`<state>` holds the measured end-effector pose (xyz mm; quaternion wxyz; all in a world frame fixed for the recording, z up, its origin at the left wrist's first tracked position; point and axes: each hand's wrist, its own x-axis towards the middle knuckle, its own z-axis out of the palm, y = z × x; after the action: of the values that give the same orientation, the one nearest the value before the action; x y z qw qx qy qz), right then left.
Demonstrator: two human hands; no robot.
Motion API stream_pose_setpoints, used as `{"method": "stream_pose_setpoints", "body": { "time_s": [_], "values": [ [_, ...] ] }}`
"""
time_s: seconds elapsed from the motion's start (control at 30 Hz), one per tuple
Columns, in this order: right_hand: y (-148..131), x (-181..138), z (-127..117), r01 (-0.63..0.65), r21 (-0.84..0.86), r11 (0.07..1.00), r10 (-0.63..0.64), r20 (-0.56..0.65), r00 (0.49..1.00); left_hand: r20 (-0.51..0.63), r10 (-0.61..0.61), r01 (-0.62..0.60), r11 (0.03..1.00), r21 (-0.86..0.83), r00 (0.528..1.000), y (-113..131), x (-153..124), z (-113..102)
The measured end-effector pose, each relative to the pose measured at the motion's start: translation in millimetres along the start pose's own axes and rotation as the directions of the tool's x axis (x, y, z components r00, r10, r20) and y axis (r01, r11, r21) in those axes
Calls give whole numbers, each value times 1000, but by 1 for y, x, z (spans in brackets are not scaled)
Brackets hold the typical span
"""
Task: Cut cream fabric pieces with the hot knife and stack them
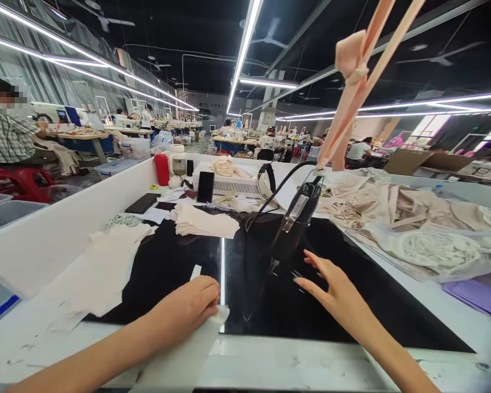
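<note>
My left hand (188, 308) is curled over a pale fabric piece (180, 357) that lies at the near edge of the glossy black work surface (352, 305), fingers pressed on the cloth. My right hand (331, 286) reaches forward with fingers spread, just below a black hand-held tool (297, 218) that hangs by a pink strap (352, 93) and has a black cable. The fingertips are close to the tool's tip, not gripping it.
Stacks of cream fabric pieces (204, 221) and a loose sheet (102, 267) lie on the left. A bagged heap of lace garments (413, 224) sits on the right. A red bottle (162, 168), phones and a white box stand at the back. Other people work at distant tables.
</note>
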<state>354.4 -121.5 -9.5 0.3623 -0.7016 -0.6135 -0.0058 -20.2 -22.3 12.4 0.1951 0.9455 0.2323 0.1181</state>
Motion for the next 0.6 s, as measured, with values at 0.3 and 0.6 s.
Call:
{"method": "stream_pose_setpoints", "body": {
  "time_s": [0.3,0.6],
  "values": [
    [52,-35,4,85,-257,963,-73,54,996,80,-210,213,977,-28,974,15,1,-16],
    [45,-41,-3,-62,-96,993,70,85,994,208,-432,478,768,-425,878,24,-3,-25]
  ]
}}
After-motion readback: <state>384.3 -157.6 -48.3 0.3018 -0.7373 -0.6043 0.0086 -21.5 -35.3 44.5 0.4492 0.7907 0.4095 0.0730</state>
